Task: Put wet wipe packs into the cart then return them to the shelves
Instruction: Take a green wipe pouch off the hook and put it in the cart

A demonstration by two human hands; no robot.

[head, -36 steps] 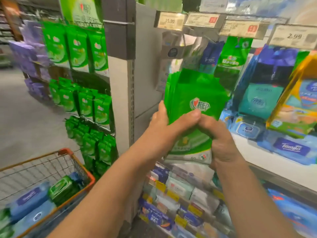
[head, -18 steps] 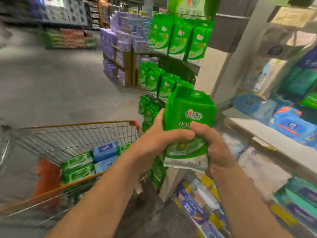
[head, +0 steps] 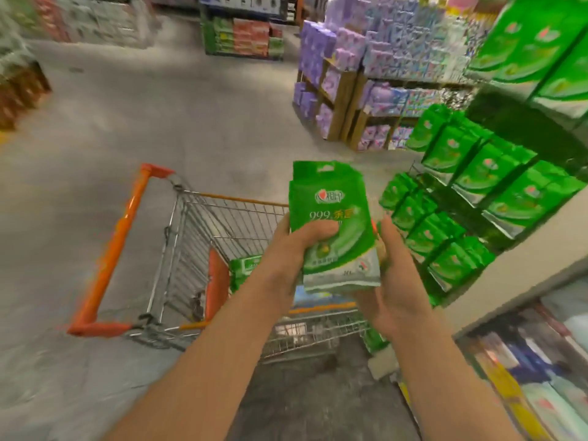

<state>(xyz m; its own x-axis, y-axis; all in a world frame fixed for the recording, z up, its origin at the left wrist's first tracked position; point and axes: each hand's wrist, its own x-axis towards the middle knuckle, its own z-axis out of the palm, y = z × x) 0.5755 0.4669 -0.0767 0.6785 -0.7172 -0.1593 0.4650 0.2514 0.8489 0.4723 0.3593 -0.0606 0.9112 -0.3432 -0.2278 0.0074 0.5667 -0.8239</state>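
Observation:
A stack of green wet wipe packs point(head: 331, 218) stands upright above the wire cart point(head: 203, 237), which has an orange handle and rim. My left hand point(head: 296, 253) grips the stack from the left, thumb across its front. My right hand point(head: 397, 281) cups it from the right and below, fingers behind the packs. Inside the cart lies another green pack point(head: 243, 268), partly hidden by my left arm. More green packs point(head: 477, 183) hang in rows on the shelf end to the right.
A shelf point(head: 521, 367) with blue and white packs runs along the lower right. A wooden rack of purple packages point(head: 346, 71) stands ahead on the right. Grey floor point(head: 159, 116) spreads to the left and ahead, with other displays far back.
The view has swung left and down, away from the shelf toward the cart. Both hands carried the green packs leftward until they are over the cart's basket.

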